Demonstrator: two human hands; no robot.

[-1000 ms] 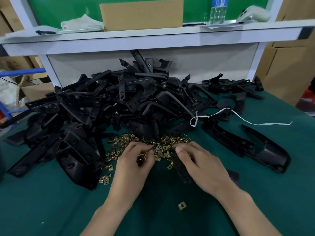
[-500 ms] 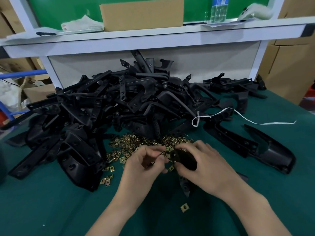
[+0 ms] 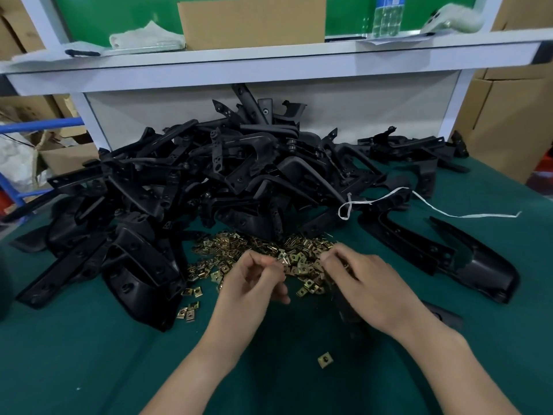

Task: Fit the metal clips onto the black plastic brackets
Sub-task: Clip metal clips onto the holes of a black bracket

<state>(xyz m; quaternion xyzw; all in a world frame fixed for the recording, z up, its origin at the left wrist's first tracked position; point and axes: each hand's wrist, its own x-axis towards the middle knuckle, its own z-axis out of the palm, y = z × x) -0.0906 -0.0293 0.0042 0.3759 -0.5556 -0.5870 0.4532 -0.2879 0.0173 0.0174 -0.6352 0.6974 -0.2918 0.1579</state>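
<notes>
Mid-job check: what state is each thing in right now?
clip heap, loose, none fitted.
lone clip, lying apart, nearer the person.
bracket pile, jumbled behind the clips.
left hand, fingers curled; any pinch is blurred.
right hand, grips a black bracket.
black bracket, mostly hidden under that hand.
white string, slack across brackets.

The left hand [image 3: 254, 283], right hand [image 3: 368, 289] and forearms are bare.

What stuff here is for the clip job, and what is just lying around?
For the job: gold metal clips, pile of black brackets, one bracket under the right hand, left hand by the clips.
Just lying about: white string, cardboard box and white cloth on the shelf.
</notes>
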